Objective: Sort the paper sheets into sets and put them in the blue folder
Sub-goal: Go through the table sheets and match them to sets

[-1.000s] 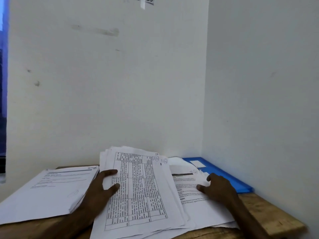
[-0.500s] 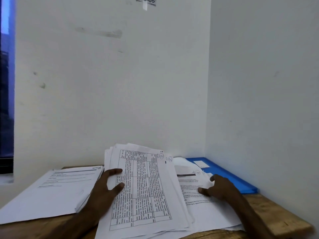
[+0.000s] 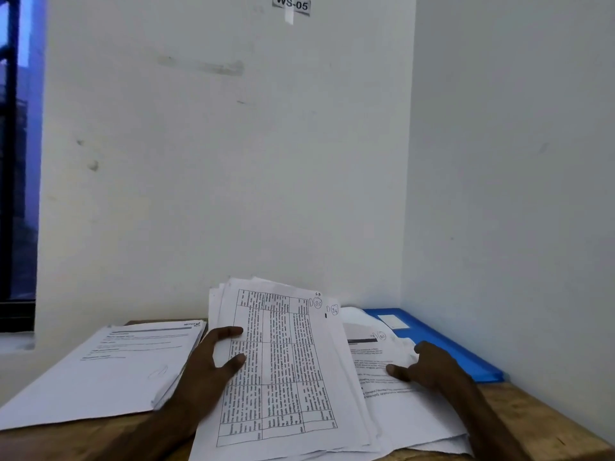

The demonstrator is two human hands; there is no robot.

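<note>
"WS-05" on wall label (image 3: 292, 5)

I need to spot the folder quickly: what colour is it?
Blue; the folder shows best in the head view.

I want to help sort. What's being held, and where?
The left hand holds the table-printed stack of sheets by its left edge, thumb on top. The right hand rests on other sheets.

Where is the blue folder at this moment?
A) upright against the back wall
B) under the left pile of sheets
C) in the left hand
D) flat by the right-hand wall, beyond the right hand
D: the blue folder lies flat on the table along the side wall, just beyond the right hand; the left hand grips the stack of printed sheets instead.
</note>
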